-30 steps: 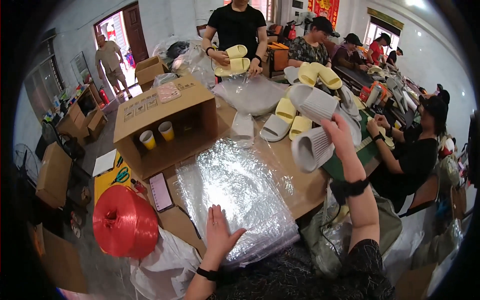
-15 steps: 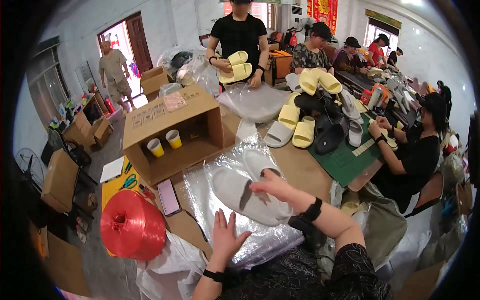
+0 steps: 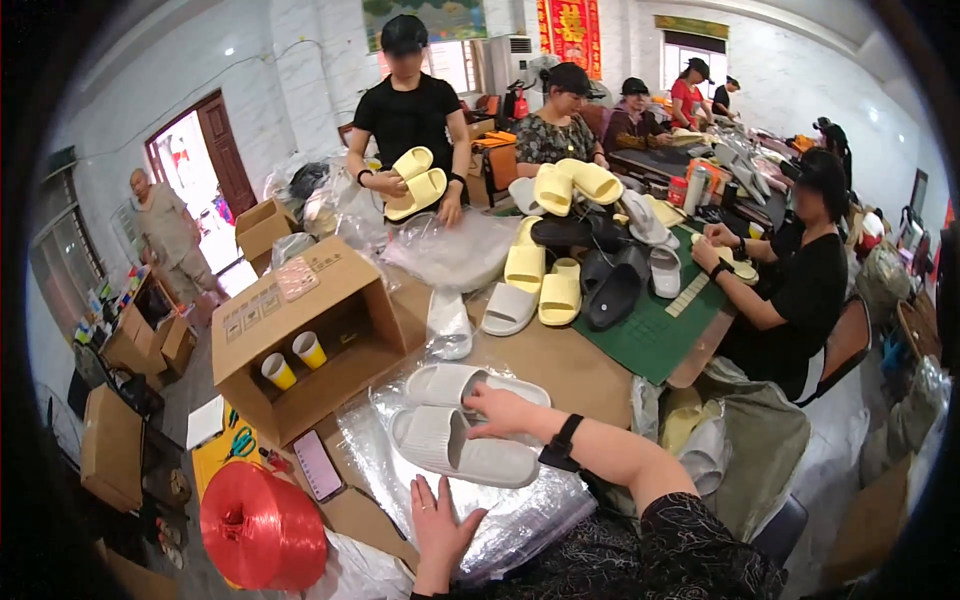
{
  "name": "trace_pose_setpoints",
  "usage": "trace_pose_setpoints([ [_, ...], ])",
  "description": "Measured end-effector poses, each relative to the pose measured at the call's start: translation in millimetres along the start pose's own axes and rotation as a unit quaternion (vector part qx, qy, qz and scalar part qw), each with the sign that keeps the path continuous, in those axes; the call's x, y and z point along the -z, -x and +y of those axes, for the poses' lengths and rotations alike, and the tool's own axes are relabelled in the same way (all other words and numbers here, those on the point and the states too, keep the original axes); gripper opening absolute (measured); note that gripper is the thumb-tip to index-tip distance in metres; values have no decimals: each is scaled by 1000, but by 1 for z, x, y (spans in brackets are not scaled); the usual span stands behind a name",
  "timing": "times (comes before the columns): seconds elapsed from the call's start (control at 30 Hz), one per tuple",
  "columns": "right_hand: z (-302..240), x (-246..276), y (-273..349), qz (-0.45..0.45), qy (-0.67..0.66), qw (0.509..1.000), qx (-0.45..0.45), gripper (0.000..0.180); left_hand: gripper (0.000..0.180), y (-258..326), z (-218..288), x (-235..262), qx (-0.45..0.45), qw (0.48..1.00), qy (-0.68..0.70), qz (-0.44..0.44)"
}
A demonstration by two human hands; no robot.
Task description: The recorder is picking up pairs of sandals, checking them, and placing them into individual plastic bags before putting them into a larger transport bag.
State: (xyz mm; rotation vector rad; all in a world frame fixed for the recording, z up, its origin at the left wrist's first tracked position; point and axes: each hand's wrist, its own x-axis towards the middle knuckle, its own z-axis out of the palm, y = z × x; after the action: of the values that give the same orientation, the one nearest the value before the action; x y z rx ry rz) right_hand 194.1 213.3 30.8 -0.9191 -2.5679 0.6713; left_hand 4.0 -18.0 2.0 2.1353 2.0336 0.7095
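Note:
A pair of light grey slide slippers [image 3: 500,460] lies side by side on a stack of clear plastic bags [image 3: 540,515] in front of me. My right hand [image 3: 495,412] reaches over from the right and grips the pair where the two straps meet, its thumb and fingers partly hidden at the openings. My left hand [image 3: 442,525] rests flat on the near edge of the bags with the fingers spread, just below the nearer slipper, holding nothing.
At left stand an open cardboard box [image 3: 300,330] with two cups [image 3: 310,350], a phone [image 3: 317,466], scissors [image 3: 241,443] and a roll of red twine [image 3: 262,525]. Yellow, grey and black slippers [image 3: 558,290] pile up beyond, partly on a green mat [image 3: 655,350]. Co-workers handle slippers around the table.
My right hand has turned the grey slippers so they lie more level across the bags. A bagged light slipper now shows beside the box. The whole view has shifted.

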Motion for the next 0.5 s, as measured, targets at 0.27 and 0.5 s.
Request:
trace_pose_setpoints([
  [0.27,-7,-7,-3,97,41,994,14,33,90,2,3,0,12,1000,3,-9],
  [0.5,-35,15,36,240,7,968,-72,33,93,2,-4,-3,20,999,15,-20],
])
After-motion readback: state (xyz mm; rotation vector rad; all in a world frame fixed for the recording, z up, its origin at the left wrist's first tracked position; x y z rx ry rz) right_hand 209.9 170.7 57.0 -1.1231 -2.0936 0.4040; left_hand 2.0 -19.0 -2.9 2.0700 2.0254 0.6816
